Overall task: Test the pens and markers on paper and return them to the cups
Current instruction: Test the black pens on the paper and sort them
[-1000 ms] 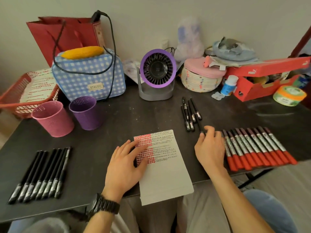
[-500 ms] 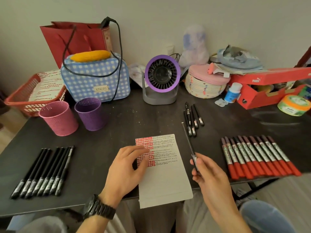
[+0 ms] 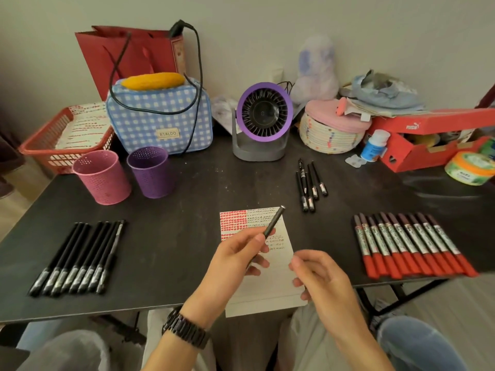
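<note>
Over the paper (image 3: 267,290), at the six o'clock edge of the table (image 3: 187,210), your left hand (image 3: 235,261) pinches a black pen (image 3: 273,222) between thumb and fingers, its far end tilted toward one o'clock above the written lines. Your right hand (image 3: 318,277) hovers just beside it at three o'clock, fingers curled; whether it grips anything cannot be told. From the paper, the pink cup (image 3: 101,176) and purple cup (image 3: 151,174) stand side by side at ten o'clock. A row of black pens (image 3: 80,258) lies at nine o'clock, the red markers (image 3: 409,245) at three, and a small group of pens (image 3: 310,186) at one.
</note>
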Demonstrator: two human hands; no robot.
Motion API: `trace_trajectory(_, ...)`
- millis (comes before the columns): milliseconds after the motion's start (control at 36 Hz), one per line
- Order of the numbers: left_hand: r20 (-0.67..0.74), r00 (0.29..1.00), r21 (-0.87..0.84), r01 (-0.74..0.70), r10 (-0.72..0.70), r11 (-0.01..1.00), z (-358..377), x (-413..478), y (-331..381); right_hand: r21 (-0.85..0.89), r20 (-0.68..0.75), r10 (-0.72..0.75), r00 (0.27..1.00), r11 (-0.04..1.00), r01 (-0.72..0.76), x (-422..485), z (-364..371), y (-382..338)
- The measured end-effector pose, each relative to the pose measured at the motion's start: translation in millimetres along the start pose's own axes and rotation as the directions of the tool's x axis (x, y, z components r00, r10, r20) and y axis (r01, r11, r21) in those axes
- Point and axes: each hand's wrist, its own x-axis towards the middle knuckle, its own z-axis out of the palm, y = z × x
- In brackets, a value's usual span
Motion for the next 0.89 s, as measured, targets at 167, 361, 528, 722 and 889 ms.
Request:
trace_trajectory(167, 0.220, 0.974, 0.301, -0.114, 0.048, 0.947, -7, -10, 3, 0.074, 0.048, -0.123, 0.991, 0.990, 0.119, 1, 1, -7)
trace_trajectory(361, 0.167, 0.983, 0.524, -0.149, 0.070, 0.838, -22, -25, -5, 0.231, -0.137, -0.118, 0.983, 0.962, 0.148, 3, 1, -3)
trace_trajectory(528, 0.205, 0.964, 0.606, -0.259, 0.166, 0.752, -15, -34, -5, 0.219, 0.134, -0.063, 0.989, 0.975, 0.033, -13, 22, 1)
trace_trajectory(722, 0.202, 0.938, 0.841, -0.313, 0.281, 0.442, -13, -31, 3, 0.296, 0.061, -0.009, 0.998, 0.955, -0.010, -8, 29, -5)
trace_trajectory(889, 0.085, 0.850, 0.908, -0.281, 0.520, 0.311, -39, -29, 5, 0.527, -0.251, 0.187, 0.950, 0.849, -0.028, 35, -1, -7)
